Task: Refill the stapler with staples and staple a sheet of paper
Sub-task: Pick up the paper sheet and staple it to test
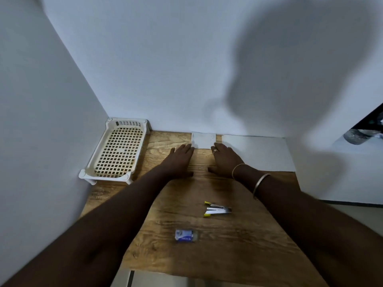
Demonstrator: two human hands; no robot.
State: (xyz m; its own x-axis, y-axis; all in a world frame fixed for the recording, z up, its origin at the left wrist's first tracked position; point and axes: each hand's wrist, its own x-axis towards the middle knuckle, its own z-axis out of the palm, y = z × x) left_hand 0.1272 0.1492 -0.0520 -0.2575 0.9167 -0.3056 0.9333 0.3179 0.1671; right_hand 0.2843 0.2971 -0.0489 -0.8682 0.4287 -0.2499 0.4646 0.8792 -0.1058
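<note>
Left hand [179, 160] lay flat on wooden table [228, 245], fingers straight and close together, tips at near left corner of small paper sheet [204, 139] by wall. Right hand [224, 162] lay flat too, fingers straight, tips at near right corner. Neither hand gripped anything. Stapler [217, 210] lay opened, nearer to me, between my forearms. Staple box [185, 235] was closer still. White plastic basket [118, 150] stood in far left corner.

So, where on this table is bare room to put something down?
Bare wood lies from the stapler up to the left hand and right hand, and from the staple box to the near edge. The back is crowded: basket, small paper, white sheet.
</note>
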